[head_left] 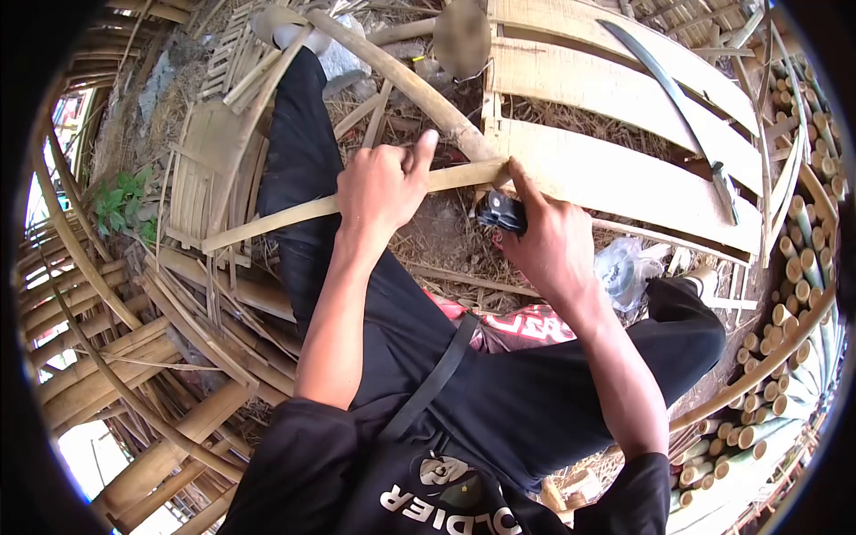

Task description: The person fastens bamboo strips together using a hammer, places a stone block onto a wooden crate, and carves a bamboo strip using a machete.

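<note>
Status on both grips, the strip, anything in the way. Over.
Left grip closed on bamboo strip. Right grip holding black tool, finger at strip's end. Possible snag: pole by strip's end; curved blade on slats, apart from grips.

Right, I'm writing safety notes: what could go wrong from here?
The bare left hand is on the bamboo strip, so splinters are possible. The right hand holds a black tool near the strip's end, so its grip might slip. A long blade lies across the slats; bumping them could shift it.
</note>
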The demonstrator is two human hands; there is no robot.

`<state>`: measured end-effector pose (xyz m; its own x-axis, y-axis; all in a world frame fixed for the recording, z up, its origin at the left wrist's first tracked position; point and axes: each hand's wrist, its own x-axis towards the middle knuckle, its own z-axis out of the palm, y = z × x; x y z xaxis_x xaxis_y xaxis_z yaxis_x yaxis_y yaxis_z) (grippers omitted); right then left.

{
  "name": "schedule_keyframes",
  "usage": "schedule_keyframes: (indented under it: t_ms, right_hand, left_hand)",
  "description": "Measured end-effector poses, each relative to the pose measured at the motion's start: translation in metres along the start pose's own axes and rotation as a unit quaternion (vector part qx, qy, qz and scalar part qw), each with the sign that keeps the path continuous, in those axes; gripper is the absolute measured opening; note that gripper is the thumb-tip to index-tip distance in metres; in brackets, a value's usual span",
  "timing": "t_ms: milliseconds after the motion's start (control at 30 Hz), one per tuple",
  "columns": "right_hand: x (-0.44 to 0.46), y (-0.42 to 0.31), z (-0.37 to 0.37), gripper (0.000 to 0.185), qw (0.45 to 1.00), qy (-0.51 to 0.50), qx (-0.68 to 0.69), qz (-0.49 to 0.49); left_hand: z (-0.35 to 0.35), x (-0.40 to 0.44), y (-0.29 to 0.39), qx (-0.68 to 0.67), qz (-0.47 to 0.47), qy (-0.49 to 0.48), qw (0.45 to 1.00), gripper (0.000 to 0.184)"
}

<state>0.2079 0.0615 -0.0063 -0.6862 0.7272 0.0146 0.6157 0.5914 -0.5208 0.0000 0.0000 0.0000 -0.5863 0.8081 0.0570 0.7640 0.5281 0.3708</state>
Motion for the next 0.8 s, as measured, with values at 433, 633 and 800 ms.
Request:
schedule_keyframes:
  t_ms: [433, 633, 800]
  right_hand:
    - [0.004, 0.015, 0.004, 0.056, 0.990, 0.046, 0.134, 0.003]
    - [0.008, 0.017, 0.009, 0.046, 0.981, 0.075, 0.176, 0.018]
    - [0.013, 0.005, -0.005, 0.022, 0.978, 0.040, 0.194, 0.058]
  left_hand:
    - [-0.029, -0.017, -0.001, -0.097, 0.068, -0.128, 0.985, 0.050]
    - [-0.013, -0.014, -0.014, -0.031, 0.156, -0.040, 0.986, 0.056]
    - [-0.020, 0.020, -0.020, 0.008, 0.293, -0.033, 0.955, 0.053]
